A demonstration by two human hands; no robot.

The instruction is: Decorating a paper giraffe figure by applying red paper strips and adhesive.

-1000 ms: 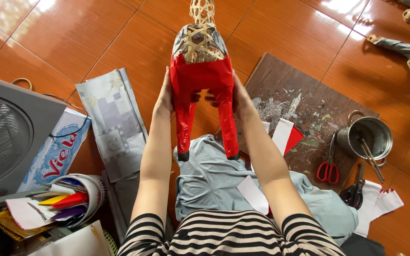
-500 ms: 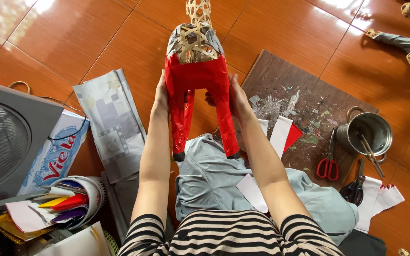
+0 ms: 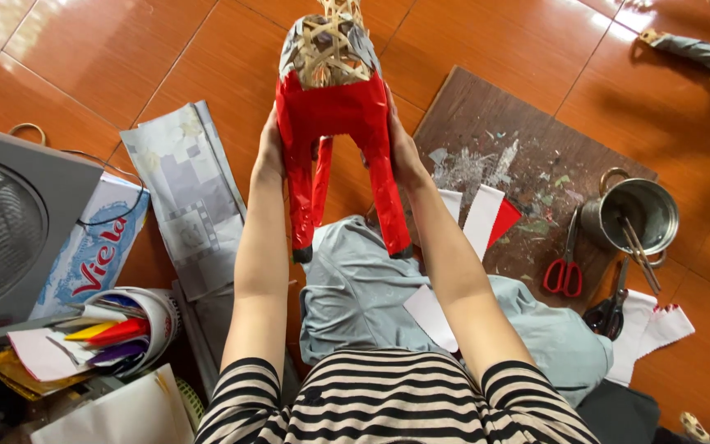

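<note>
Lifted slightly higher than a moment ago, the red paper-covered animal figure hangs above the floor, gripped on its flanks by the left hand and right hand. Below its legs lies grey cloth. Right of it, a wooden board carries red scissors and a metal pot; a fan stands far left.

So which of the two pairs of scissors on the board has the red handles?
The red-handled scissors lie left of the metal pot, blades pointing up the wooden board. The dark-handled scissors lie lower, by the white paper.
</note>
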